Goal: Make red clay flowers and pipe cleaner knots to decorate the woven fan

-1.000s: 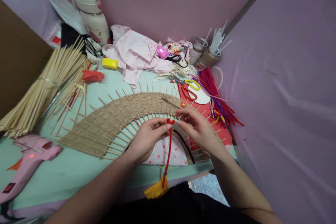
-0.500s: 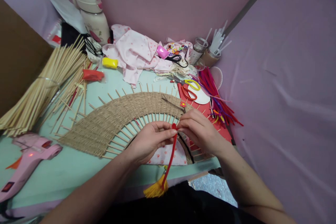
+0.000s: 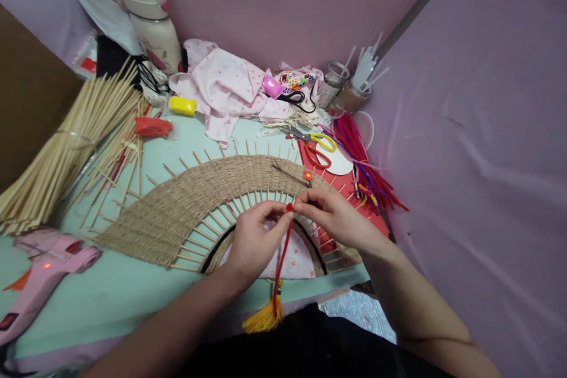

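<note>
Between my two hands is a red pipe cleaner (image 3: 284,254), its top end bent into a small bunch and its long tail hanging down. My left hand (image 3: 259,236) pinches the bunched end from the left. From the right, my right hand (image 3: 330,215) pinches at the same end with thumb and forefinger. Beneath them lies a woven fan (image 3: 190,201) of tan cord on thin wooden sticks, with pink patterned cloth (image 3: 299,257) at its base. A yellow tassel (image 3: 264,317) hangs at the fan's lower edge, behind the pipe cleaner's tail. A small red flower (image 3: 308,175) sits on the weave.
At the left are a pink glue gun (image 3: 48,271) with a lit light and a bundle of wooden sticks (image 3: 66,147). Scissors (image 3: 316,144) and more pipe cleaners (image 3: 361,159) lie at the right. A bottle (image 3: 153,29) and crumpled cloth (image 3: 221,82) stand along the back.
My hands have shifted slightly left and up with the pipe cleaner. The right hand's fingers have turned to a thumb-and-forefinger pinch, and the tail hangs straighter.
</note>
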The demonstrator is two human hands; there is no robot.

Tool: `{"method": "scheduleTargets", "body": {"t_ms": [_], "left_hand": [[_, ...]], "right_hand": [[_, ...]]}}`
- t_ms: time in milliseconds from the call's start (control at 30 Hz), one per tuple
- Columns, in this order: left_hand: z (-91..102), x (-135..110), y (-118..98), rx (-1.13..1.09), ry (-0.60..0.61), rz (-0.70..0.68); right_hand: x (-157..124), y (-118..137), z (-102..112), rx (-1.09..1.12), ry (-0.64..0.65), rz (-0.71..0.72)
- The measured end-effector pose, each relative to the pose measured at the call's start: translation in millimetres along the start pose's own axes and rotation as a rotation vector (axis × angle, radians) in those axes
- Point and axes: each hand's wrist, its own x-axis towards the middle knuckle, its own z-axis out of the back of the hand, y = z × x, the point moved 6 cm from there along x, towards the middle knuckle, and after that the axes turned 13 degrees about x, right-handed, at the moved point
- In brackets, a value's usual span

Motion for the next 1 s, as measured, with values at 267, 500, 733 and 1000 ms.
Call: {"method": "scheduleTargets", "body": {"t_ms": [267,500,733,1000], "left_hand": [[-10.3,2.2,21.0,-0.448,0.099,0.339],[-10.8,0.8,19.1,-0.297,0.098,0.25],[-9.5,1.3,20.9,-0.28,0.107,0.262],[-19.2,-6.0,15.9,-0.547,0.264,0.448]], "right_hand": [[9.1,-13.4,1.8,0.173,-0.111,0.017],[5.7,-6.2,-5.2,0.07,-0.145,0.007],[6.2,0.2,-3.4,-0.049,-0.145,0.07],[15.9,-10.1,7.0,0.245,0.065,0.158]]}}
